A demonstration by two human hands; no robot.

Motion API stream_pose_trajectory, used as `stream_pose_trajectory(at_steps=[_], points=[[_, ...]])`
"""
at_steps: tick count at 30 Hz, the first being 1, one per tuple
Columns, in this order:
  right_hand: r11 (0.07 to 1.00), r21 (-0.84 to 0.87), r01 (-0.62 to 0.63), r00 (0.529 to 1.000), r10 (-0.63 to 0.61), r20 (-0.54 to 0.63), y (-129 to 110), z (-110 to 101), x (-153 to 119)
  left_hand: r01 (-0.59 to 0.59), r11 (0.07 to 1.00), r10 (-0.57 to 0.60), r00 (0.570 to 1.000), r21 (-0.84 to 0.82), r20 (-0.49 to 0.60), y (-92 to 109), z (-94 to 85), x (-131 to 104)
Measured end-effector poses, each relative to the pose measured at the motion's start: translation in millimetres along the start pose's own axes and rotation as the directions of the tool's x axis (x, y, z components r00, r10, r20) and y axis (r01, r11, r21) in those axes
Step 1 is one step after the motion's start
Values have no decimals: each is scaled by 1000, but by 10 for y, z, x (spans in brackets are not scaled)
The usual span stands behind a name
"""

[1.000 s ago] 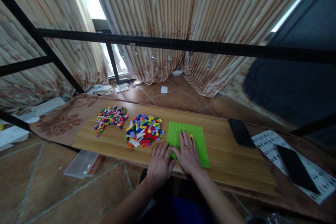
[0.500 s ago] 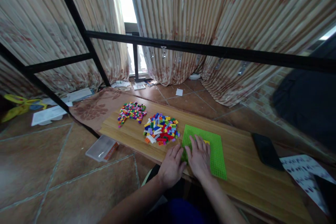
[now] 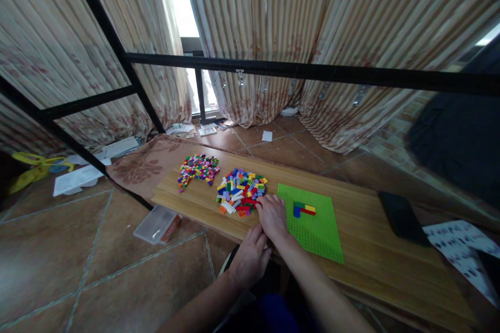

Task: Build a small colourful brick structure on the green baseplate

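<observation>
Right grip (image 3: 272, 217) beside bricks (image 3: 241, 190), contact unclear

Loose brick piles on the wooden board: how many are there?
2: a pile of tiny pieces toward the left, and a pile of larger bricks between it and the green baseplate. The right hand may hide some bricks.

Striped curtains (image 3: 253, 10); bright window (image 3: 184, 10) between; black rail (image 3: 273, 68) in front; brown tiled floor (image 3: 117, 242).

Striped curtains (image 3: 253, 15) behind black rail (image 3: 273, 68), white paper (image 3: 267, 136) on tiled floor (image 3: 117, 255)
</observation>
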State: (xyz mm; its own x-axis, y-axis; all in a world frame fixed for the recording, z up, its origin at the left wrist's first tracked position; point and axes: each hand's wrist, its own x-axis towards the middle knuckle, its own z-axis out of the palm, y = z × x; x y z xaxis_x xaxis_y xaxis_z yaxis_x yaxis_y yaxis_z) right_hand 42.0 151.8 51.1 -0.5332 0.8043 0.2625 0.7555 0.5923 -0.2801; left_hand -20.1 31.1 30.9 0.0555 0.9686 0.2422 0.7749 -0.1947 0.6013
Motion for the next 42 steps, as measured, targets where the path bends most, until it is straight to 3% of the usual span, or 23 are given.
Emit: stream_pose_trajectory(at_steps=[6, 9, 11, 13, 16, 18, 21, 27, 35, 42], points=[[980, 186, -72, 994, 85, -64, 95, -49, -127, 50, 990, -55, 998, -132, -35, -9, -8, 4], [926, 362, -105, 984, 148, -93, 179, -129, -324, 166, 942, -201, 975, -291, -94, 5, -65, 44], [884, 454, -110, 985, 159, -71, 233, -201, -502, 271, 856, -349, 931, -440, -106, 29, -104, 103], [852, 512, -111, 988, 152, -40, 279, -271, -693, 341, 726, -459, 887, -596, -51, 65, -122, 175], [811, 570, -133, 988, 154, 12, 341, -352, -958, 367, 561, -461, 883, -742, 88, 131, -87, 261], [777, 604, -177, 981, 187, 46, 389, -388, -1098, 361, 535, -406, 903, -764, 142, 182, -35, 281], [748, 621, -232, 967, 245, 66, 479, -439, -1248, 337, 605, -333, 930, -721, 155, 262, 47, 266], [784, 586, -206, 975, 215, 56, 713, -584, -1336, 288, 774, -221, 957, -564, 187, 405, 143, 312], [905, 391, -170, 948, 259, -185, 1287, -557, -982, 172, 938, -190, 981, -301, -29, 329, 158, 772], [932, 326, -158, 960, 222, -169, 1413, -396, -717, 81, 993, -87, 993, -81, -75, 200, 276, 978]])
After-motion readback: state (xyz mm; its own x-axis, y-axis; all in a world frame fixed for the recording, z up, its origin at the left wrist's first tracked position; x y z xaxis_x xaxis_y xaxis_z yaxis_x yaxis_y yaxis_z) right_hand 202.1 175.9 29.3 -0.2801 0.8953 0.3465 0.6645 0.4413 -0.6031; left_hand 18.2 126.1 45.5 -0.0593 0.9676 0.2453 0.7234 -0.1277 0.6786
